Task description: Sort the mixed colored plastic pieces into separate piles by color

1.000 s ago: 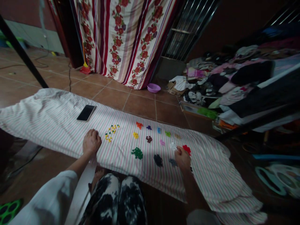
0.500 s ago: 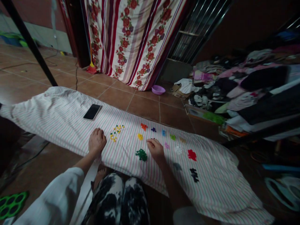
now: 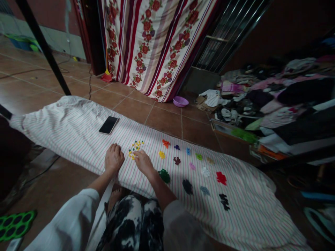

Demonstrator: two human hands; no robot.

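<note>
My right hand (image 3: 143, 162) is at the lower edge of a loose group of small yellow and green pieces (image 3: 136, 144), its thumb and fingers pinched together. Whatever lies between those fingertips is too small to make out. Just left of that group, my left hand (image 3: 114, 157) rests on the striped cloth (image 3: 86, 146) with fingers curled in; what it holds, if anything, is hidden. To the right lie separate little heaps, among them yellow (image 3: 162, 154), orange (image 3: 165, 143), brown (image 3: 177, 160), dark green (image 3: 164, 175) and red (image 3: 221, 178). The forearm partly covers the green heap's edge.
A phone (image 3: 109, 125) lies on the cloth, up and left of my hands. Further right are black pieces (image 3: 224, 202), grey-blue pieces (image 3: 205, 190) and white pieces (image 3: 205, 172). Beyond the cloth's far edge, a purple basin (image 3: 180, 101) sits on the tiled floor near a floral curtain (image 3: 157, 42).
My right hand has moved left, from beside the yellow heap to the yellow and green group, uncovering the brown heap. My left hand stays on the cloth. The view has shifted slightly.
</note>
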